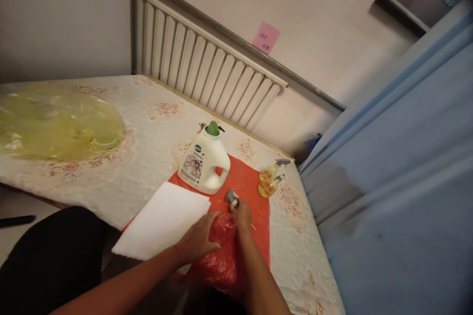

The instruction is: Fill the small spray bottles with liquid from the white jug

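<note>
My left hand (197,241) is wrapped round a small clear bottle (222,229) that lies on a red mat (247,187). My right hand (242,212) grips the bottle's neck end, where a grey pump cap (232,197) sticks out. A white detergent jug (204,162) with a green spout stands just beyond on the mat. A white folded cloth (164,219) lies to the left of my hands. Two small spray bottles of yellow liquid (269,179) lie at the mat's right edge.
A large yellow translucent plastic bag (55,125) rests on the patterned table cover at far left. A radiator (199,64) runs along the wall behind. Blue fabric (399,172) fills the right side. A red plastic bag (218,268) lies under my forearms.
</note>
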The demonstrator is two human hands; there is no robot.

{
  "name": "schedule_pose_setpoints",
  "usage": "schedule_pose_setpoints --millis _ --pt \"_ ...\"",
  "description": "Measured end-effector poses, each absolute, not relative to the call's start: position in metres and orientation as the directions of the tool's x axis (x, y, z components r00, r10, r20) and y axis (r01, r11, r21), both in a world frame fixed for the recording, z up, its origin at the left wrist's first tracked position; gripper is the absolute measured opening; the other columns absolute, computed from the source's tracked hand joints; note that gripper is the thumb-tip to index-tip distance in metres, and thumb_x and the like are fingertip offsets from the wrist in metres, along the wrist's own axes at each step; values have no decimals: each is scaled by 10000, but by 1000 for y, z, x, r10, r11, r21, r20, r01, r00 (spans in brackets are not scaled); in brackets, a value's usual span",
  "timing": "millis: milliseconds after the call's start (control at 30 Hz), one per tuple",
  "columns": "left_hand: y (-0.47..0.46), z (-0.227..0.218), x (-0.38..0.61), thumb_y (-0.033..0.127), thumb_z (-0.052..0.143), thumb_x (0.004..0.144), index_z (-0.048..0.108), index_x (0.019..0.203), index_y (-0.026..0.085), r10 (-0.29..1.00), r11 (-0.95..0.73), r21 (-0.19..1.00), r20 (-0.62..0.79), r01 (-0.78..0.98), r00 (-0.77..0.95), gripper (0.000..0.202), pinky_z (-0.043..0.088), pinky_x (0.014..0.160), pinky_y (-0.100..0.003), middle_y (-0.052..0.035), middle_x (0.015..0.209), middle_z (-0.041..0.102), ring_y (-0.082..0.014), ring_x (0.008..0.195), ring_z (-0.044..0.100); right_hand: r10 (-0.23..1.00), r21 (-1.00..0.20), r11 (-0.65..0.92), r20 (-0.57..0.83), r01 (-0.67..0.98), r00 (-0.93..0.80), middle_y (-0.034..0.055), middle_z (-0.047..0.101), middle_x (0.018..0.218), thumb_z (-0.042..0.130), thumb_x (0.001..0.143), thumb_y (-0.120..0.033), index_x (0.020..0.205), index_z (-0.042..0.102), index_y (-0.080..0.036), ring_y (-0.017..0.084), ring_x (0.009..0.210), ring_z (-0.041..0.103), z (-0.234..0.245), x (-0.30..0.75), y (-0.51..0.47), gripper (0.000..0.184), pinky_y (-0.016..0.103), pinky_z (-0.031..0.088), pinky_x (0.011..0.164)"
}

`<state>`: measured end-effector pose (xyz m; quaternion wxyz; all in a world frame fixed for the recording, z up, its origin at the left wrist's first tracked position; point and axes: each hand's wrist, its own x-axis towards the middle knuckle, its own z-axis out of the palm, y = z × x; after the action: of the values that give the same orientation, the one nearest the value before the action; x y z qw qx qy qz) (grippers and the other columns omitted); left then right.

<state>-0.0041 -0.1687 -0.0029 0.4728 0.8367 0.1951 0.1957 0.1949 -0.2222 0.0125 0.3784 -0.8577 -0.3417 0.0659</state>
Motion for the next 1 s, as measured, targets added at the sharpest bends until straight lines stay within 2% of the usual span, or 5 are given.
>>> schedule_pose_setpoints --millis 167,367,533,767,1000 --pt "-168 -4 -7 249 744 667 375 1451 198 492 -514 841 125 171 862 868 343 1184 -497 -148 1486 486 -337 1379 458 578 -808 -395 150 436 802 -15 636 645 677 666 -298 749 715 -197 176 653 545 34 205 -244 136 270 378 623" --pt "-170 -9 -7 284 740 708 333 1473 201 491 -566 807 165 169 856 871 333 1188 -492 -157 1507 467 -325 1400 443 567 -958 -155 115 242 816 -64 529 589 726 663 -458 842 702 -171 119 564 450 64 206 -279 339 245 346 560" --pt "-169 -10 -7 319 741 728 337 1473 191 482 -603 780 186 170 856 857 332 1192 -478 -168 1512 463 -319 1408 438 568 -996 44 85 74 818 -71 511 607 739 668 -540 850 635 -182 93 521 439 76 182 -307 414 223 343 519" --pt "-168 -13 -4 321 722 728 370 1453 189 493 -628 756 202 185 846 817 332 1189 -506 -160 1497 488 -339 1406 444 625 -870 375 -18 -320 781 -22 634 736 833 679 -375 900 653 -195 80 570 515 80 141 -334 338 189 381 513" --pt "-168 -10 -4 326 714 725 359 1455 193 488 -620 768 218 160 845 823 354 1176 -512 -160 1497 490 -341 1400 453 650 -719 496 -64 -487 757 -6 653 746 811 732 -347 938 680 -193 58 520 458 81 117 -339 288 165 336 464"
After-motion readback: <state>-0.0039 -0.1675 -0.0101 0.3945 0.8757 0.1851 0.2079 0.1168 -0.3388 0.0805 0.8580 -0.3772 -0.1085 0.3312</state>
